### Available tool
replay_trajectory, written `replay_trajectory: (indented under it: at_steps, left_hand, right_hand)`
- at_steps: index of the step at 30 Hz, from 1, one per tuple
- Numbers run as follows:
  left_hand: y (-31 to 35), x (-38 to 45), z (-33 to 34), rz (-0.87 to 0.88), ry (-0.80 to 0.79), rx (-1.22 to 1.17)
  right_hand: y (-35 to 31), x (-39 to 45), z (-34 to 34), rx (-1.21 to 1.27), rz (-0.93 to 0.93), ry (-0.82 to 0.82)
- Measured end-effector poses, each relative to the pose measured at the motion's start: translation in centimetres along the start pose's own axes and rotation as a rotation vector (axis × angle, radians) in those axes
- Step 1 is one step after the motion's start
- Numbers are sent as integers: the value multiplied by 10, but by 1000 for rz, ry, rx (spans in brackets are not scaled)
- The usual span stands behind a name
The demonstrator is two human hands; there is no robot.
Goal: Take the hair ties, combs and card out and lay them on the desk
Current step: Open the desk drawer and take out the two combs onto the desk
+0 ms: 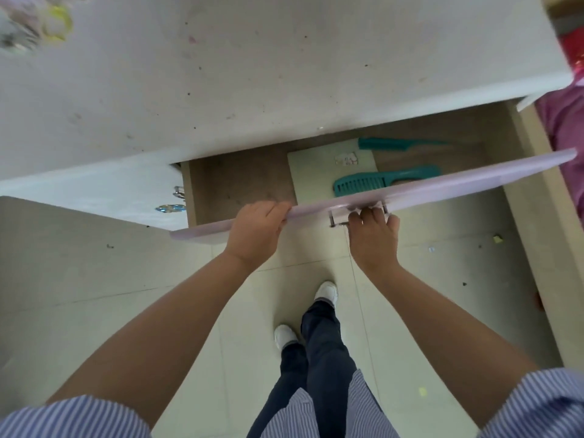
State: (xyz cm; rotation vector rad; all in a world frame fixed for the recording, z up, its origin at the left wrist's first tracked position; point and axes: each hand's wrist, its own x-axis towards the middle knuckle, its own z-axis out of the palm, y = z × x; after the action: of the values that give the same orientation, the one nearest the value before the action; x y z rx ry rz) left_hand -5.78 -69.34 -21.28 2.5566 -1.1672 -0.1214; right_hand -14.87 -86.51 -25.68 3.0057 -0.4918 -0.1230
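A drawer under the white desk stands pulled out. Inside lie a pale card with a small picture, a teal wide-tooth comb resting partly on it, and a teal tail comb further back. My left hand grips the top edge of the lilac drawer front. My right hand is closed around the metal drawer handle. Blurred hair ties, one yellow, lie on the desk's far left corner.
A second cabinet front with a shiny knob sits left of the drawer. Pink bedding lies at the right beyond a wooden frame. Tiled floor, my legs and white shoes are below.
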Motion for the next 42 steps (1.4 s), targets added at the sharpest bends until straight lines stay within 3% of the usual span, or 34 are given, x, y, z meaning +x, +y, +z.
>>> replay_trajectory:
  at_steps: [4,8,12,14,16,18,20,23,29,32,35,37,42]
  left_hand:
    - [0,-9,6,78,-20,12]
    - [3,-18,19,35,-120,13]
    - [2,-16,19,-30,-235,-33]
    - [-4,-3,17,-87,-353,-20]
    - [-2,15,16,-117,-411,1]
    - [9,41,21,-196,-403,-22]
    - [24,76,35,-334,-431,-48]
    - [45,123,67,-472,-560,-86]
    - [69,146,116,-560,-627,24]
    - [67,146,112,-584,-665,-85]
    - [65,137,87,-637,-518,-402]
    - [63,123,64,-739,-351,-691]
    - [46,95,-5,-957,260,-1253]
  right_hand:
    - [2,-10,4,-4,-4,-79]
    - [17,-12,10,107,-82,-448]
    - [53,-13,-15,136,-254,-524]
    - [73,-5,-34,265,-229,-424]
    - [86,12,-52,323,-259,-139]
    - [99,39,-62,160,-293,47]
    - [110,76,-55,-17,-270,-54]
    - [122,125,-16,-199,-242,-395]
    - [136,149,39,-108,-395,-414]
    - [145,149,43,-13,-416,-474]
    - [150,143,32,236,-415,-594]
    - [147,135,17,424,-383,-588]
    - [106,123,-38,710,-413,-496]
